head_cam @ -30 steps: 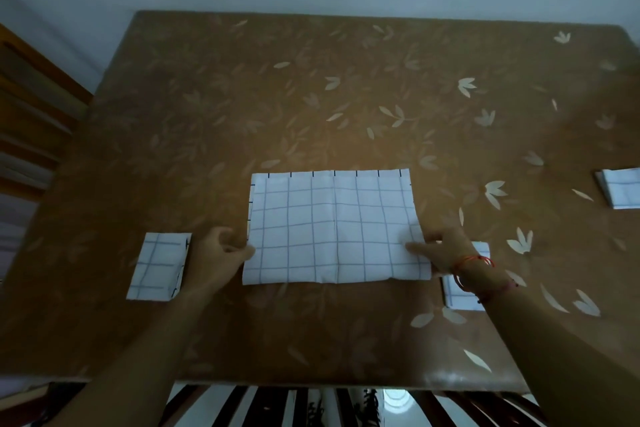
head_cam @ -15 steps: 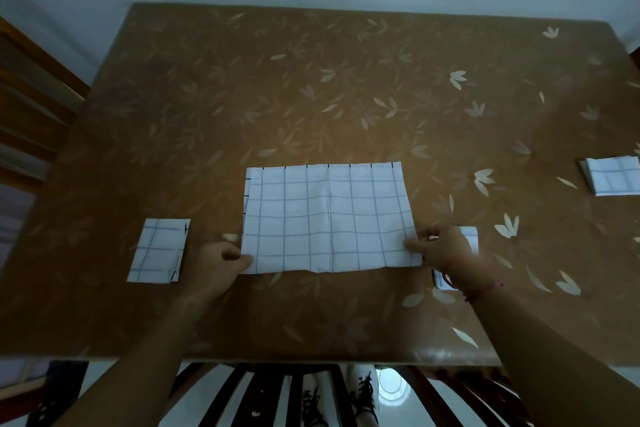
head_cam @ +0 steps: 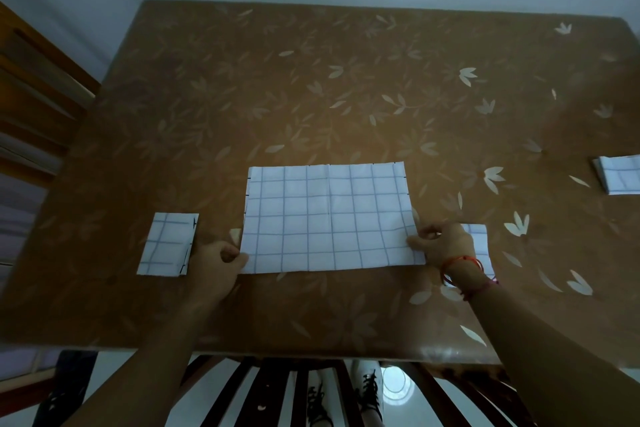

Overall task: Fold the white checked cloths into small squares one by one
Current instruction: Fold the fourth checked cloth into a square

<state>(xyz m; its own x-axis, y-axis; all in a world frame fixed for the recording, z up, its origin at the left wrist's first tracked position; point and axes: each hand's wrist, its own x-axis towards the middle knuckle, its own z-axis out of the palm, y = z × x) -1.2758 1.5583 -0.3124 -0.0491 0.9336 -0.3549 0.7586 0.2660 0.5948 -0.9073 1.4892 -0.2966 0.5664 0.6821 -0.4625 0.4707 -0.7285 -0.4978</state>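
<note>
- Cloth [head_cam: 327, 219], white with a thin blue check, lies flat as a wide rectangle on the near half of the table [head_cam: 311, 80], straight ahead of the person. A crease runs front to back down its middle.
- Left hand [head_cam: 216, 262] is at the cloth's near left corner. Its fingers [head_cam: 228, 253] are curled and, with the thumb, pinch that corner.
- Right hand [head_cam: 443, 243] is at the near right corner. Its fingers [head_cam: 420, 241] are bent and pressed together, pinching the right edge just above the corner, where the fabric puckers slightly.
- Whether either corner is lifted off the table cannot be told.
- Folded cloth 1 [head_cam: 168, 245], a small rectangle of the same check, lies flat just left of the left hand, apart from the open cloth.
- Folded cloth 2 [head_cam: 479, 243] lies just right of the open cloth, partly hidden by the right hand and wrist.
- Folded cloth 3 [head_cam: 620, 177], with layered edges showing on its left side, lies well apart at the right edge of view, cut off by the frame.
- Table top is glossy brown with a pale leaf pattern.
- Red string bracelet [head_cam: 460, 262] sits on the right wrist.
- Chair [head_cam: 270, 392] with dark slats stands under the near table edge; 2 white shoes [head_cam: 370, 392] with dark laces show on the pale floor.
- Wooden furniture [head_cam: 31, 87] stands beside the table's left side; a pale wall runs behind.
</note>
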